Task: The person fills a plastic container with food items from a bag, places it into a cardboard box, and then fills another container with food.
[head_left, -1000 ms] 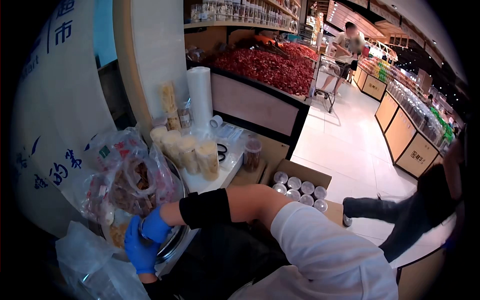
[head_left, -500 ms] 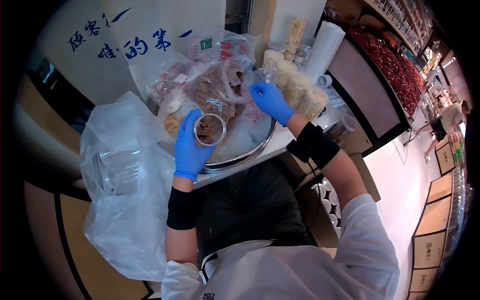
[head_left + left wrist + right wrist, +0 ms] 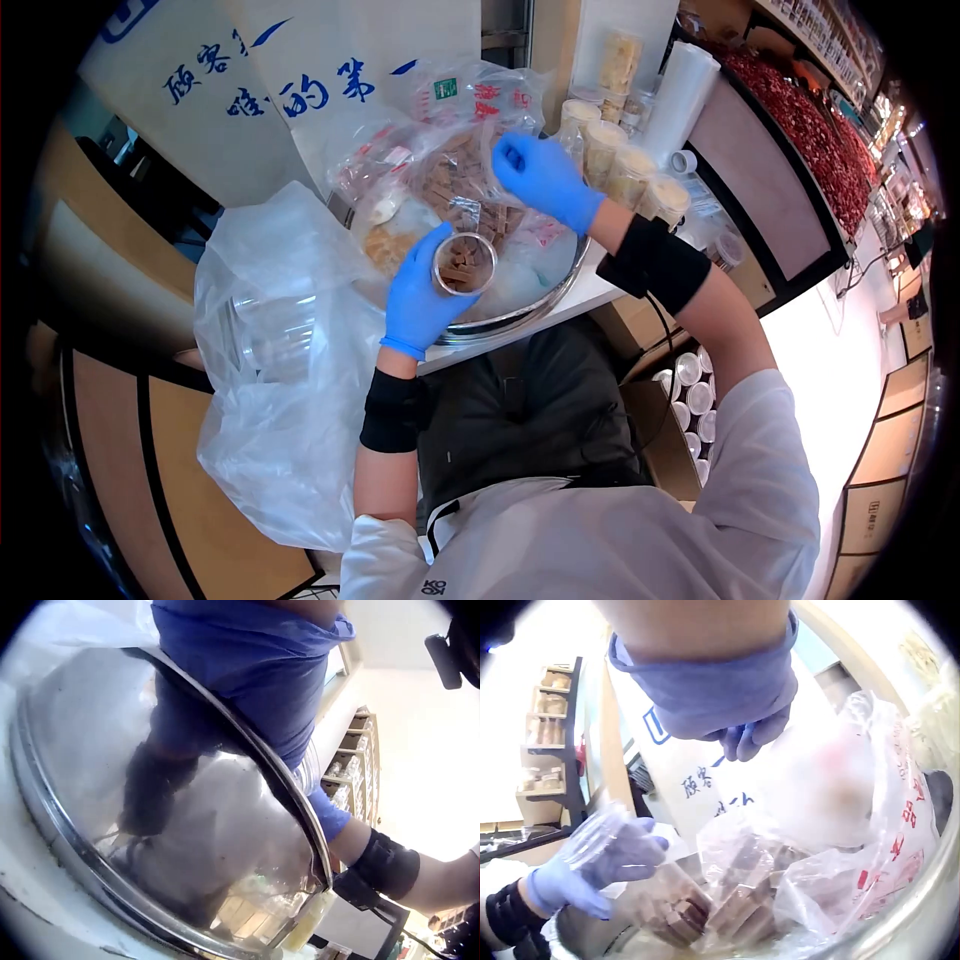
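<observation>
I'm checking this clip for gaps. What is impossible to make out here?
- Whether the right hand pinches anything: head view, its curled fingers cover it; right wrist view, blurred.
- How full the jar is: head view, the left hand wraps its side.
- Print on the bags: head view, too small.
- The jar, left wrist view: the left hand and the basin fill the frame.

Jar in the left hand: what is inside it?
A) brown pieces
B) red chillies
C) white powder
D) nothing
A: in the head view, the clear jar that the left hand holds over the basin has brown pieces inside.
</observation>
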A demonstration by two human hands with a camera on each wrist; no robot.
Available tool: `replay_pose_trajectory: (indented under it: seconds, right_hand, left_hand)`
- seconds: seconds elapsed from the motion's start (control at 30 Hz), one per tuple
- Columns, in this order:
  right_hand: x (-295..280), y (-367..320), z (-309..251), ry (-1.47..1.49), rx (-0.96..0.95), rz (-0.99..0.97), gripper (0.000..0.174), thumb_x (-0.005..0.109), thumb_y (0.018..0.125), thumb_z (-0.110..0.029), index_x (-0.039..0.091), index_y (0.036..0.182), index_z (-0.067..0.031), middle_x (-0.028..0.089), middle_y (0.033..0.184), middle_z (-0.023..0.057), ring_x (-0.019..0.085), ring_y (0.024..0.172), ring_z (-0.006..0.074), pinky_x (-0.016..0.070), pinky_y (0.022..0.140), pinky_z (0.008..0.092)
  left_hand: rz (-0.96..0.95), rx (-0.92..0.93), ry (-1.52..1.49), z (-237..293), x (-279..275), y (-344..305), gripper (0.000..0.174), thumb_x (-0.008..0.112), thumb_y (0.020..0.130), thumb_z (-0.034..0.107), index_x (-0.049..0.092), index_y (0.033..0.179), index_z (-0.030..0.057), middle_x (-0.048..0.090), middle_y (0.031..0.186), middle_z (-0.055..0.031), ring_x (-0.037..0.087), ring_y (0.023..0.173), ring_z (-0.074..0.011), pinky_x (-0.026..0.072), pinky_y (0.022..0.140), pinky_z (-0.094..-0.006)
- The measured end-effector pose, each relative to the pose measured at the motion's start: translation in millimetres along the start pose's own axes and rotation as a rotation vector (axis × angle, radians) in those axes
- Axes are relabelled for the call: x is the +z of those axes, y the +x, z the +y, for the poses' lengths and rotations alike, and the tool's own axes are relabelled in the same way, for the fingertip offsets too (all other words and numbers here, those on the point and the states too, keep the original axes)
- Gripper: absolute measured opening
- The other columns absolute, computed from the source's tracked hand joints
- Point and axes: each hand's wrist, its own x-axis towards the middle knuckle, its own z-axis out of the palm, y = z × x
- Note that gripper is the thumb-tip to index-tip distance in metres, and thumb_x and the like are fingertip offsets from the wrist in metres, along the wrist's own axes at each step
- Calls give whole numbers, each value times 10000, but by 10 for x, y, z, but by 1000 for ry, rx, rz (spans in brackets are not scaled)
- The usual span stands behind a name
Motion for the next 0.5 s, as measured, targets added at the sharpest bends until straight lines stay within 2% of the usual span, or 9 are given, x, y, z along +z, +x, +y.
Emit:
replay_pose_trajectory:
  seconds: [0.03, 0.07, 0.13, 0.17, 0.23, 0.37, 0.43, 0.5]
  right_hand:
    - [-49, -106, -130, 0, -33, -74, 168, 598, 840, -189, 627, 888, -30, 643, 805, 132, 627, 700, 266, 508, 642, 364]
    - [-64, -238, -229, 4, -27, -75, 168, 598, 840, -189, 627, 888, -30, 643, 805, 132, 627, 700, 266, 508, 642, 364]
    - [-76, -428, -376, 52, -413, -185, 146, 616, 807, -154, 630, 908, -50, 641, 889, 125, 627, 719, 284, 508, 654, 369]
    - [-59, -477, -416, 55, -413, -187, 146, 616, 807, -154, 630, 908, -50, 641, 889, 125, 627, 719, 284, 508, 654, 369]
    - [-14, -540, -478, -5, -525, -571, 167, 605, 796, -106, 633, 954, -59, 637, 954, 120, 638, 782, 291, 507, 690, 383]
    - [156, -491, -437, -144, -605, -663, 194, 549, 804, -104, 663, 953, -55, 663, 902, 130, 641, 811, 323, 495, 694, 419]
    - [224, -395, -513, -322, -497, -1051, 239, 525, 814, -80, 660, 1009, -57, 668, 938, 144, 645, 836, 330, 505, 715, 421]
    - [299, -323, -543, -373, -560, -1092, 251, 515, 816, -78, 659, 1021, -49, 665, 955, 150, 649, 837, 314, 515, 707, 408]
  left_hand:
    - [-10, -8, 12, 11, 10, -3, 802, 854, 618, 207, 481, 1318, 90, 563, 1259, -145, 557, 1148, -314, 461, 963, -390]
    - [-17, -10, 13, 13, 29, -21, 802, 854, 618, 207, 481, 1318, 90, 563, 1259, -145, 557, 1148, -314, 461, 963, -390]
    - [7, -50, 51, 9, 48, -13, 802, 850, 623, 214, 478, 1321, 89, 563, 1254, -149, 557, 1141, -323, 463, 955, -402]
    - [6, -52, 53, 8, 52, -12, 802, 850, 623, 214, 478, 1321, 89, 563, 1254, -149, 557, 1141, -323, 463, 955, -402]
    - [12, 4, 25, 10, 55, -20, 815, 855, 615, 238, 473, 1320, 90, 561, 1259, -132, 548, 1144, -320, 465, 950, -401]
    - [-14, 60, 65, -19, 89, -4, 819, 856, 605, 222, 480, 1322, 100, 568, 1247, -142, 548, 1146, -319, 458, 958, -405]
    - [-53, 74, 90, 7, 69, -1, 819, 855, 587, 205, 492, 1314, 103, 575, 1237, -137, 548, 1139, -321, 448, 966, -404]
    - [-59, 87, 107, -21, 75, 1, 820, 847, 582, 188, 490, 1315, 109, 568, 1243, -133, 545, 1129, -323, 445, 965, -406]
